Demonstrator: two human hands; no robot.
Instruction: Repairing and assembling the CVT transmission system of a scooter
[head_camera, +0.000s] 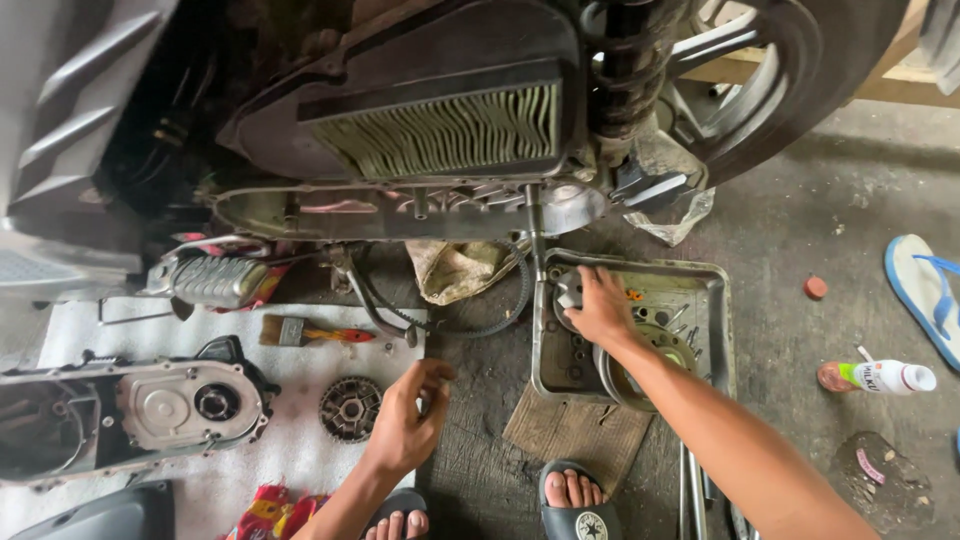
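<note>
- Parts pickup: right hand in metal tray, fingers closed over a round part.
- Left hand left of tray, loosely curled, holding nothing.
- Next, as I judge: lift clear of tray wall.

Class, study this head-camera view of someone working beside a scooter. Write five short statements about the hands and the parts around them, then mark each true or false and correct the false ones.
1. The right hand reaches into the metal tray. True.
2. The left hand grips the paintbrush. False: the brush lies on the white sheet, apart from that hand.
3. A round pulley lies on the white sheet by the left hand. True.
4. The drive belt lies inside the tray. False: it hangs below the engine case, left of the tray.
5. The pleated air filter is exposed. True.
</note>
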